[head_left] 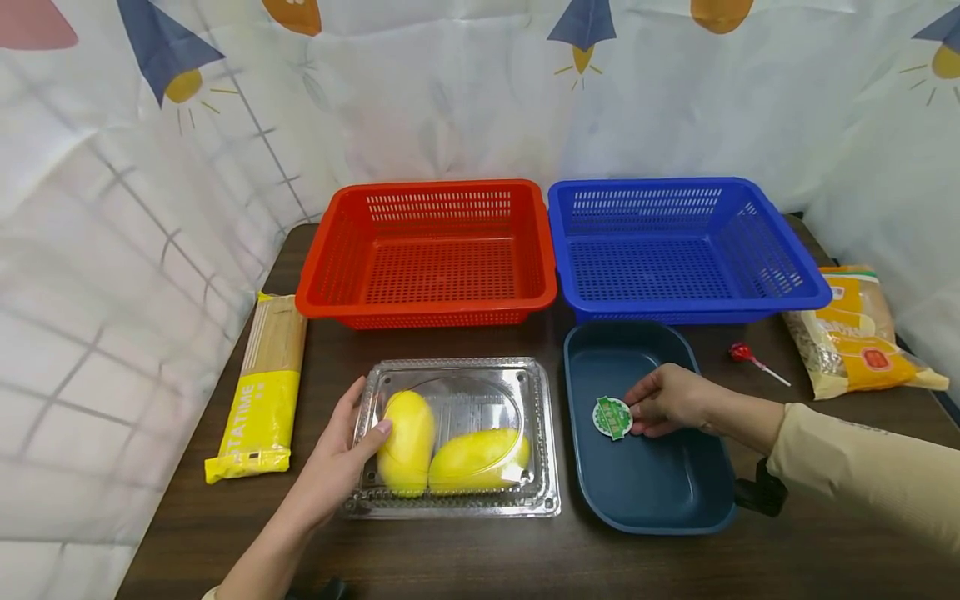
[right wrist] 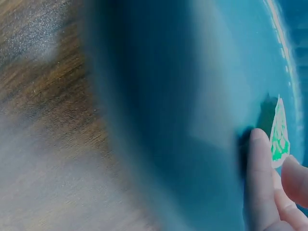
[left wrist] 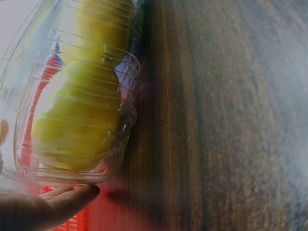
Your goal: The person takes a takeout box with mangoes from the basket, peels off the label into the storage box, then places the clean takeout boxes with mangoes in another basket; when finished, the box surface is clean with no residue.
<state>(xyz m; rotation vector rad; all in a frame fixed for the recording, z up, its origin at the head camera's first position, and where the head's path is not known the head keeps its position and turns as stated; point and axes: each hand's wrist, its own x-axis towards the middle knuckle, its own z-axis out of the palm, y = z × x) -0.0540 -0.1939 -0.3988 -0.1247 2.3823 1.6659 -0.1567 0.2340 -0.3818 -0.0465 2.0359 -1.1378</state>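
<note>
Slim lane of table (head_left: 555, 554) between clear box (head_left: 450, 507) and dark tray (head_left: 641, 479). Red basket (head_left: 427, 312) and blue basket (head_left: 697, 302) wall far side; left hand (head_left: 341, 454) blocks box's left edge.

right sleeve (head_left: 862, 479) pale cream, close-fitting — a black wrist device (head_left: 763, 490) beside its cuff (head_left: 789, 442)

The pack (head_left: 260, 392) is displaying "TATIME" in pale capitals running lengthwise along its yellow part; the lettering before it is appearing unclear. The label (head_left: 612, 418) is carrying characters on a band across its front, too small for reading. The bag (head_left: 855, 337) is showing print, likewise illegible.
</note>
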